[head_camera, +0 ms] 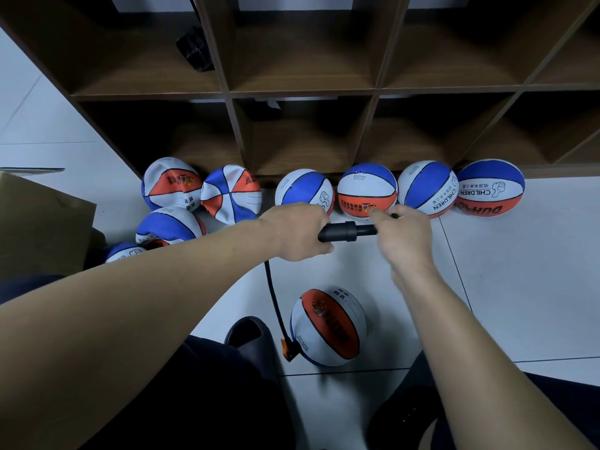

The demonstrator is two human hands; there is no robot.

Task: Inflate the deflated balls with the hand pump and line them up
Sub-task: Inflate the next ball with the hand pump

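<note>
**A:** Black plastic, stiff and light by the look of it: that is the pump (349, 231), held level above a pale tiled floor (519, 287). The left hand (300, 233) is wrapped round its barrel; the right hand (404, 233) grips the handle end, fingers curled.

**B:** And the ball being filled?

**A:** An orange, white and blue ball (328, 326) lies on the floor between the person's feet, near the body. A thin black hose (274, 300) runs down from the pump to an orange nozzle (289, 349) at the ball's left side.

**B:** How would it handle?

**A:** Probably light and grippy; take it with both palms. Four round balls (399, 191) line the shelf (305, 95) base; limp ones (201, 193) lie crumpled to the left.
</note>
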